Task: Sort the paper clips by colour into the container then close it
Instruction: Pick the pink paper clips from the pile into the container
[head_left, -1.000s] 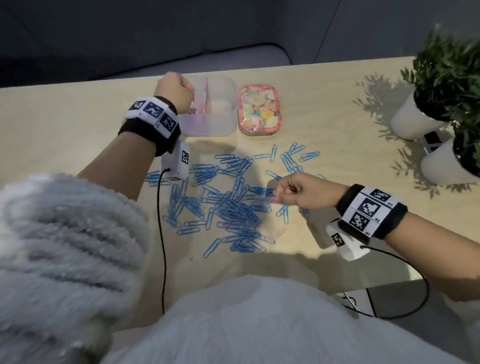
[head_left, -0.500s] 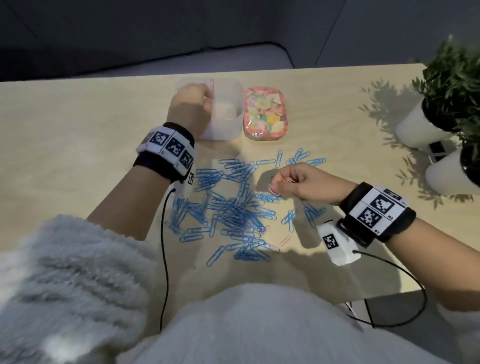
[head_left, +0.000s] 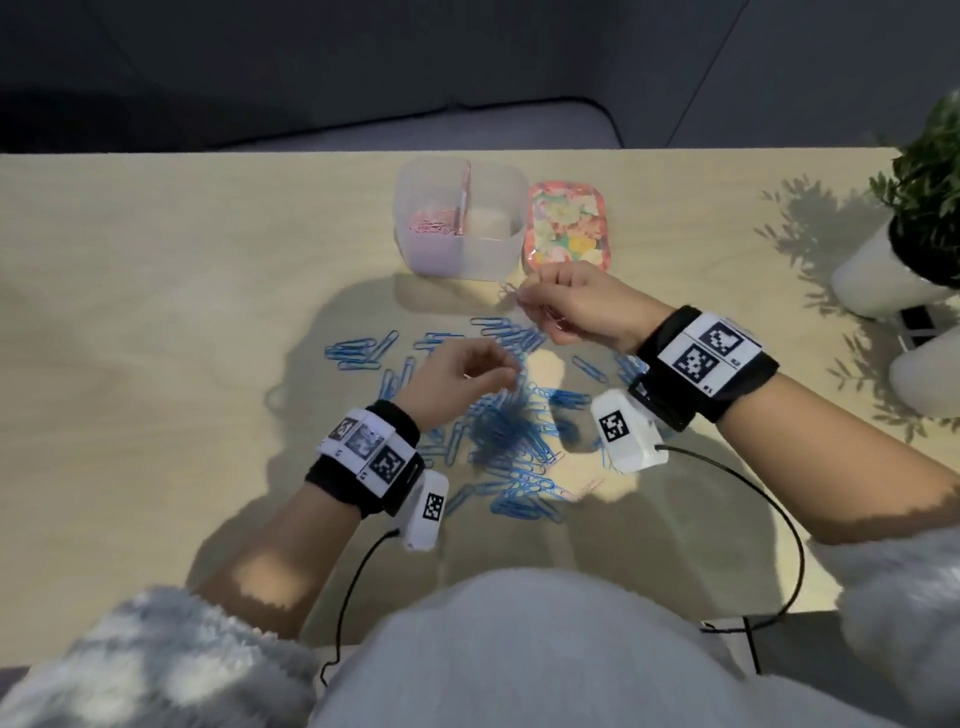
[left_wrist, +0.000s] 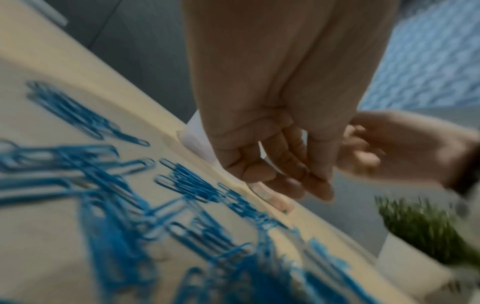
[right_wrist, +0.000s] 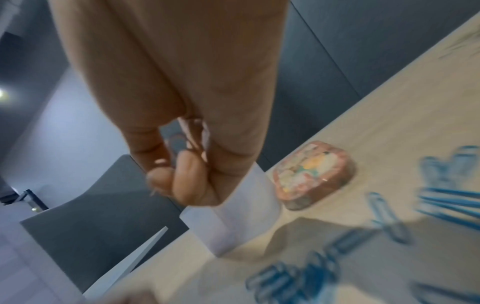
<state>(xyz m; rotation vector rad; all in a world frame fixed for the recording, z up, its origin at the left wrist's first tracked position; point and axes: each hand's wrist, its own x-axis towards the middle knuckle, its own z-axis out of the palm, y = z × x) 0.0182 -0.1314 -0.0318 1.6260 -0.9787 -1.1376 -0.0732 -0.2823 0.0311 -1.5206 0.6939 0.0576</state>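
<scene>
Right hand (head_left: 582, 306) pinches pink paper clips (head_left: 543, 310) near the container (head_left: 460, 260); left hand (head_left: 457, 379) hovers loosely curled, empty. A loose pinch could drop one among blue clips (head_left: 506, 431).

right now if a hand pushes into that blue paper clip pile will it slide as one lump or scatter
The blue paper clips lie loose and overlapping on the smooth table, so they'd probably scatter. Some look tangled and may drag along together. Being thin wire, they're likely light and slide easily.
</scene>
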